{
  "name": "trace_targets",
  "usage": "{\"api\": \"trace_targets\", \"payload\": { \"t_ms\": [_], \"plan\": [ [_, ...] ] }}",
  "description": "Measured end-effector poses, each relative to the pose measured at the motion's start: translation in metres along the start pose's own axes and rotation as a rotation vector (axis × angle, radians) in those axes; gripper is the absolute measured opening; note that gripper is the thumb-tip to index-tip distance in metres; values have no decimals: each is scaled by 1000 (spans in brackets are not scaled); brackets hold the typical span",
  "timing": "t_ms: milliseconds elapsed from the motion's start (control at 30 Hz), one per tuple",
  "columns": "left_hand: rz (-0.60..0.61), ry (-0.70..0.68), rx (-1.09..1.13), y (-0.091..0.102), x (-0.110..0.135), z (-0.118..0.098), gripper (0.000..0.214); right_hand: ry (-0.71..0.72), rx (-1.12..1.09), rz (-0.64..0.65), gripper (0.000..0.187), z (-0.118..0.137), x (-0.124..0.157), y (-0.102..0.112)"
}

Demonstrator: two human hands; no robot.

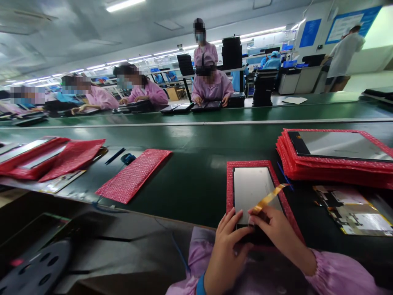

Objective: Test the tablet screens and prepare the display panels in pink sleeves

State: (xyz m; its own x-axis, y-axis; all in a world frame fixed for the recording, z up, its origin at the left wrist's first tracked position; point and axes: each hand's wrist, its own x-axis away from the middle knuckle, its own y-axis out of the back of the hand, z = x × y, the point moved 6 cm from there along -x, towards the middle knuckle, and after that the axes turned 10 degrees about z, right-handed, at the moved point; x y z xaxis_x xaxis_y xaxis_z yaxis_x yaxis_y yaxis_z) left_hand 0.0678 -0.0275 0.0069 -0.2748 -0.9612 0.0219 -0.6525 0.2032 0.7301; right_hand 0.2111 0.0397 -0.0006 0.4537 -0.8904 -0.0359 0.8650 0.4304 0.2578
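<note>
A display panel (pixel 250 182) with a silver-grey back lies on a red bubble-wrap sheet (pixel 231 180) in front of me. My right hand (pixel 274 227) is over the panel's lower right, its thumb and fingers pinched on an orange-gold flex cable (pixel 268 198) that slants up to the right. My left hand (pixel 229 239) rests at the lower left edge of the panel, fingers stretched out and apart from the thumb. Both hands hide the panel's near end, so what lies under the fingertips cannot be made out.
Right of me stands a stack of red bubble-wrap sheets (pixel 325 174) with another panel (pixel 344 145) on top. Nearby lie flex circuit pieces (pixel 356 211). Leftward are a bubble-wrap pouch (pixel 135 176), a dark pen-like tool (pixel 115 156) and wrapped panels (pixel 33 149). Co-workers sit across the green bench (pixel 190 141).
</note>
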Motion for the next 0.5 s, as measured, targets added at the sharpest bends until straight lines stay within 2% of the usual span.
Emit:
{"api": "trace_targets", "payload": {
  "t_ms": [233, 500],
  "plan": [
    [-125, -127, -45, -3, 7, 5, 35, -7, 55, 46, 24, -3, -2, -1],
    [-152, -147, -90, -2, 8, 2, 33, -2, 112, 107, 25, -2, -5, -3]
  ]
}}
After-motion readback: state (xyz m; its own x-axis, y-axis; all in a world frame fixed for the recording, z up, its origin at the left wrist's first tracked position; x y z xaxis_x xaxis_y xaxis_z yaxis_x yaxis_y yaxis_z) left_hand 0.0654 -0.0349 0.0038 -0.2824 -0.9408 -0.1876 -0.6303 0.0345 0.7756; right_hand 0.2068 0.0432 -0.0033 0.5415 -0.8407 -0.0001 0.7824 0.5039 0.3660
